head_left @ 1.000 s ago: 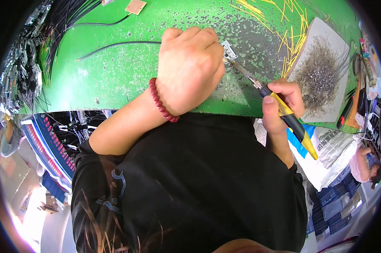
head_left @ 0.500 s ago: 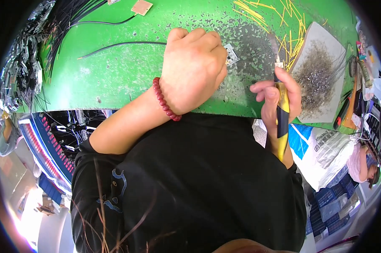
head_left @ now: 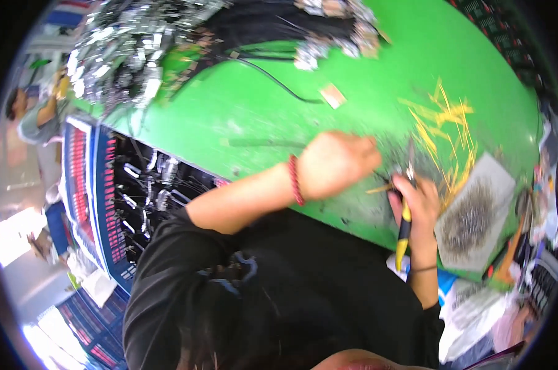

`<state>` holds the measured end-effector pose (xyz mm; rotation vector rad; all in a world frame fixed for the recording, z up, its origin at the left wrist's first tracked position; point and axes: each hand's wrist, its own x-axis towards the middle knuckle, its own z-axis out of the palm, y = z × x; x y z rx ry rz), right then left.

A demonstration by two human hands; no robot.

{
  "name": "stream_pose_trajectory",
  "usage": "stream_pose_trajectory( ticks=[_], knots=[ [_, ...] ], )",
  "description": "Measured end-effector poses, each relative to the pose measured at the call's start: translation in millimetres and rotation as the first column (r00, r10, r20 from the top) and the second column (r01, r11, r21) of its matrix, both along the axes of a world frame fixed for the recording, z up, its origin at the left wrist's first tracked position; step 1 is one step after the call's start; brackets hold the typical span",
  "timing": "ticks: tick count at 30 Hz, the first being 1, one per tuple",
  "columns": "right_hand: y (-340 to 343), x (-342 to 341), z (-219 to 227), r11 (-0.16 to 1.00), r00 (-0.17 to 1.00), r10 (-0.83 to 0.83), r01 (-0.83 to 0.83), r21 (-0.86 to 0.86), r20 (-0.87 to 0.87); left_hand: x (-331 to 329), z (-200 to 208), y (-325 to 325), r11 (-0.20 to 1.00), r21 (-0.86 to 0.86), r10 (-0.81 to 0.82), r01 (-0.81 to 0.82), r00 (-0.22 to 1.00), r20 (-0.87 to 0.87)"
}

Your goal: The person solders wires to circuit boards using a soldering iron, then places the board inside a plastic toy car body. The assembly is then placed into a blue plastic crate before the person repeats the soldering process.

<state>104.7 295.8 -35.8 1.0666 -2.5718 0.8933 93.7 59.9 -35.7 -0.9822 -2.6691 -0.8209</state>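
Observation:
My left hand [head_left: 340,163], with a red bead bracelet [head_left: 295,179] at its wrist, is closed over the green bench [head_left: 205,126], back upward. A dark cable [head_left: 263,142], smeared by motion, runs leftward from under it; whatever else lies inside the fingers is hidden. My right hand [head_left: 422,206] grips a soldering iron [head_left: 403,237] with a yellow and black handle, its metal end upward. A short yellow wire [head_left: 379,189] shows beside the right fingertips; whether they hold it is unclear. Loose yellow wires [head_left: 448,117] lie beyond the right hand.
A grey pad [head_left: 495,179] with dark crumbs lies at the right. Near the far edge are black cables [head_left: 248,31] with shiny metal ends and a square copper-coloured board [head_left: 333,96]. A blue bin [head_left: 94,203] stands left of the bench. Another person [head_left: 35,120] is at the far left.
The view has swung left, showing more of the cable pile and another person. My right hand has tilted the soldering iron, and a yellow wire shows by its fingers. My left hand remains closed.

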Motion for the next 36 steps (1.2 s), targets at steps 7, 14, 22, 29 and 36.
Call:
stream_pose_trajectory(
  ticks=[7,14,22,29,36],
  knots=[
    [-45,4,-8,0.986,0.989,-0.087,0.102,-0.131,0.117,-14,-5,-43,0.989,-0.083,0.119,-0.120,0.993,-0.025],
    [-23,10,-31,0.854,0.927,-0.168,0.306,-0.420,0.334,-54,41,-130,0.910,0.112,0.406,-0.398,0.912,-0.058],
    [-26,4,-33,0.918,0.971,-0.132,0.195,-0.345,0.199,-194,69,-199,0.545,-0.263,0.673,-0.796,0.603,-0.428],
    [-28,-3,-25,0.939,0.991,-0.080,0.112,-0.326,0.109,-222,81,-222,0.474,-0.158,0.855,-0.866,0.495,-0.155],
    [-24,-1,-28,0.886,0.976,-0.075,0.160,-0.435,0.206,-120,133,-233,0.418,0.676,0.188,-0.607,0.786,0.589]
  ],
)
